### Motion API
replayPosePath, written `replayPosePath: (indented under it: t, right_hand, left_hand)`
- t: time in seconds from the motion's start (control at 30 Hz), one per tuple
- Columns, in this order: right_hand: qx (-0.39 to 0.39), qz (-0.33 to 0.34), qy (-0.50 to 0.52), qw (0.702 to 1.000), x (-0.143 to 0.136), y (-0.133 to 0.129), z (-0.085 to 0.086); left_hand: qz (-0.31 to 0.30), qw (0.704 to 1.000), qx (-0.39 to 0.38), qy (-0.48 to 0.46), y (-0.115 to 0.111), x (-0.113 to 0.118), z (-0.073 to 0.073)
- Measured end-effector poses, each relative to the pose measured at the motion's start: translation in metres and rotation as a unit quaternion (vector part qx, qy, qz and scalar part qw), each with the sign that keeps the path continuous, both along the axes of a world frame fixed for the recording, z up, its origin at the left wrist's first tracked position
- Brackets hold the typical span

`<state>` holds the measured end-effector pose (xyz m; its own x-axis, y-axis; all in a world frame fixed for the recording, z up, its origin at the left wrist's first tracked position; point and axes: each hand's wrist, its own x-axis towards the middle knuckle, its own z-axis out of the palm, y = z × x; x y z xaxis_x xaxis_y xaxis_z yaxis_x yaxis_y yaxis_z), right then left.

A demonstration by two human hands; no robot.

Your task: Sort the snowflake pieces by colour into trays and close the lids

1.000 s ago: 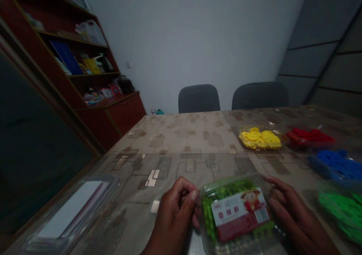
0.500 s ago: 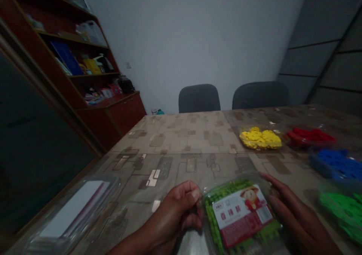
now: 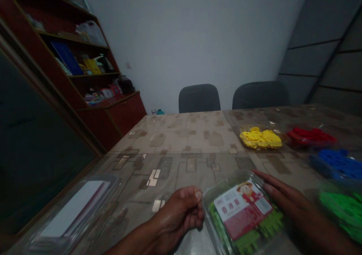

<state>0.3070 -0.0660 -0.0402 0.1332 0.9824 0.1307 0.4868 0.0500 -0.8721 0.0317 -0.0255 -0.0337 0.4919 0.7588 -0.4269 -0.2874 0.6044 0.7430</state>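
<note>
A clear plastic box [image 3: 271, 228] with green pieces inside and a red-and-white label on its lid lies at the near edge of the table. My left hand [image 3: 183, 213] pinches the box's left edge between thumb and curled fingers. Along the far right side of the same box, my right hand [image 3: 285, 198] holds the rim with its fingers laid along it. The bottom of the box is cut off by the frame, and my right thumb is hidden.
Stacked clear plastic lids [image 3: 73, 209] lie at the left. Open clear boxes hold yellow pieces [image 3: 260, 138], red pieces [image 3: 311, 135], blue pieces [image 3: 339, 162] and bright green pieces [image 3: 342, 209] on the right. Two grey chairs [image 3: 199, 98] stand behind the patterned table [image 3: 175, 134].
The box's lid and label have shifted and tilted slightly. My right hand has moved a little left along the rim, and my left fingers have curled in more at the edge.
</note>
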Motion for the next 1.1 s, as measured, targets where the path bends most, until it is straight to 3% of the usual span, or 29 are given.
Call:
replayPosePath:
  t: [0.3,0.6,1.1]
  right_hand:
    - [-0.075,0.007,0.063,0.995,0.001,0.002,0.003]
    - [-0.071,0.011,-0.016,0.997,0.007,0.001,-0.001]
    - [-0.064,0.052,-0.018,0.996,0.024,0.002,-0.010]
  left_hand:
    - [-0.040,0.999,-0.008,0.015,0.008,-0.009,0.001]
    - [-0.064,0.996,-0.042,0.037,0.013,-0.008,0.001]
    - [-0.021,1.000,0.002,0.015,0.008,-0.003,-0.002]
